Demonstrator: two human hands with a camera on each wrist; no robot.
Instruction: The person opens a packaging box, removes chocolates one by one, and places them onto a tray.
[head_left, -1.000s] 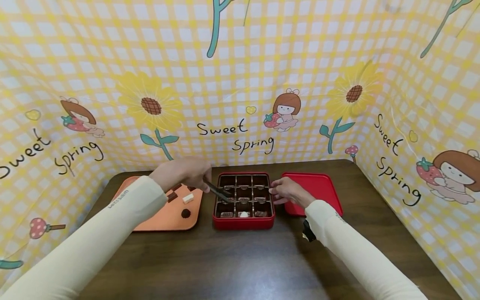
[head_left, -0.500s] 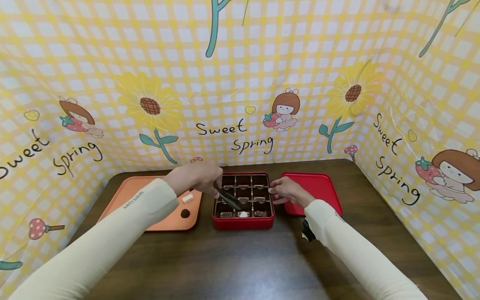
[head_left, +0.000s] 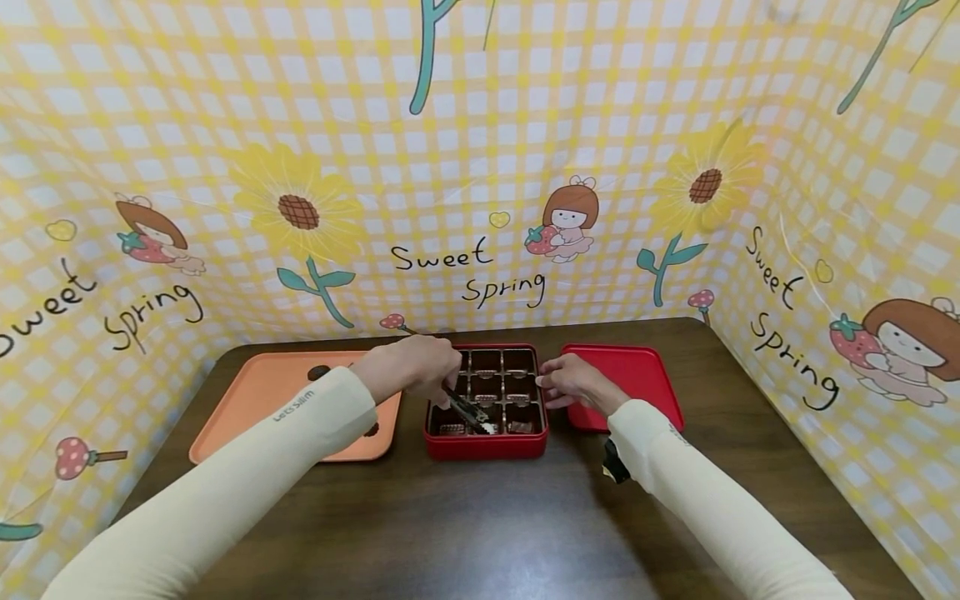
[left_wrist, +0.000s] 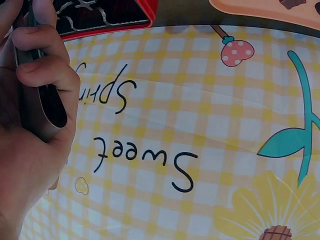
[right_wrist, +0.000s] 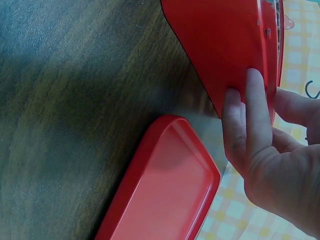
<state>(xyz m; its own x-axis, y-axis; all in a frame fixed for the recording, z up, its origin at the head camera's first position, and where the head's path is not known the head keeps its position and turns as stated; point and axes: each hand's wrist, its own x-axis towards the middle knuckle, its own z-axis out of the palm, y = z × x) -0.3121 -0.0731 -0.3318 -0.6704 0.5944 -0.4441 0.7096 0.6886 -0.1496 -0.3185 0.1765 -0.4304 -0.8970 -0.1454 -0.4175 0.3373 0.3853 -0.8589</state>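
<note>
My left hand (head_left: 420, 367) grips dark metal tongs (head_left: 467, 407); their bent end shows in the left wrist view. The tips reach down into the front middle compartment of a red box (head_left: 486, 448), at a small white piece (head_left: 490, 428). Whether they pinch it, I cannot tell. A dark chocolate piece (head_left: 521, 427) lies in the front right compartment. My right hand (head_left: 573, 379) is at the box's right side. In the right wrist view, its straight fingers (right_wrist: 256, 107) rest against the outer red wall, with another digit at the rim.
An orange tray (head_left: 247, 392) stands left of the box, partly covered by the left sleeve, with dark pieces such as a round one (head_left: 319, 372). A red lid (head_left: 633, 387) lies to the right. Patterned cloth (head_left: 480, 167) hangs behind the wooden table (head_left: 480, 525).
My left hand has moved right, taking the tong tips from the box's left side to the white piece in the front middle compartment. My right hand has stayed at the box.
</note>
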